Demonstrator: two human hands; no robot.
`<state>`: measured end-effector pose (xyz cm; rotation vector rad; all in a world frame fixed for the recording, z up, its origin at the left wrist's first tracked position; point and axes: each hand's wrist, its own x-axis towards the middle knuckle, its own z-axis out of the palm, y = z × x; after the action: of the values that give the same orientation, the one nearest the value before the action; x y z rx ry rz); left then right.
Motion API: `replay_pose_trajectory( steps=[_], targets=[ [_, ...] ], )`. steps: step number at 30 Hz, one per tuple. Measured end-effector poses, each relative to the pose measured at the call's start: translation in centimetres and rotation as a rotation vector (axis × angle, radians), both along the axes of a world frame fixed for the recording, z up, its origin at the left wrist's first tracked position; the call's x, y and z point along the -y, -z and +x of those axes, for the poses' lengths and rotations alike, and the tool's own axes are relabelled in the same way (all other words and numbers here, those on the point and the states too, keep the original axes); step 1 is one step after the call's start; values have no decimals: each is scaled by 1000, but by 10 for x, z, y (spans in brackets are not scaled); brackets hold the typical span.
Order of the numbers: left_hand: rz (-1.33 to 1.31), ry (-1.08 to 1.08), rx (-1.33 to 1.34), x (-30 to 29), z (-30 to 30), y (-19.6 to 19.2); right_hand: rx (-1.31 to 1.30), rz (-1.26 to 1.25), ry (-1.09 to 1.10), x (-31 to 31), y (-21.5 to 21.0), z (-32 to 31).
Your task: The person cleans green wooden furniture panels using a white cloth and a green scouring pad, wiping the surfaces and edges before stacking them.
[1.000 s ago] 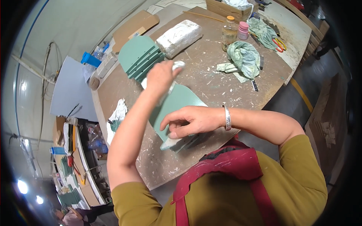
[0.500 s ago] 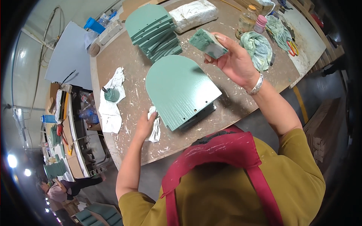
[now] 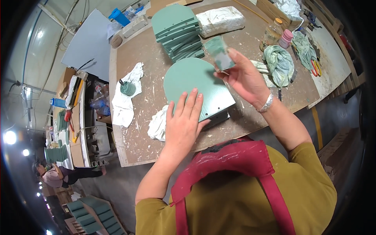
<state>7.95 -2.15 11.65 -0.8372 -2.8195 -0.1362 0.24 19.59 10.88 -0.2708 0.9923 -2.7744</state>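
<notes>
My left hand (image 3: 185, 122) lies on the lower left part of a green round-topped board (image 3: 196, 83), fingers stretched and slightly spread. The board is glossy, with small holes near its straight edge, and rests on something dark green beneath. My right hand (image 3: 247, 80) is raised over the board's right side, pinching a green-and-white sponge block (image 3: 220, 55) that is a little blurred. A crumpled white cloth (image 3: 157, 124) lies beside the left hand. Beyond the board stands a stack of similar green boards (image 3: 175, 23).
A green-stained pot with a brush (image 3: 127, 88) stands on a white cloth (image 3: 124, 110) at left. Across the table are a white wrapped bundle (image 3: 221, 21), a jar (image 3: 273, 32), a pink bottle (image 3: 286, 38), stained rags (image 3: 278, 65) and scissors (image 3: 315, 68). Another person (image 3: 55, 176) stands far left.
My left hand has moved from the white cloth beside the board onto the board's surface. The sponge block stays in my right hand, now turned more upright. The view has shifted slightly.
</notes>
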Motion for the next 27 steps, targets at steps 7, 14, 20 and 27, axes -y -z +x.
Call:
replay_pose_trajectory(
  steps=[7,14,20,27],
  targets=[
    [210,-64,52,27,0,-1,-32,219,-49,15,-15,-6],
    [116,-547,53,100,16,142,-70,250,-46,39,-19,-11],
    [1011,-584,33,121,-21,49,-25,201,12,41,-10,-10],
    [258,273,86,11,-32,-30,-11,197,63,47,-16,-8]
  ],
)
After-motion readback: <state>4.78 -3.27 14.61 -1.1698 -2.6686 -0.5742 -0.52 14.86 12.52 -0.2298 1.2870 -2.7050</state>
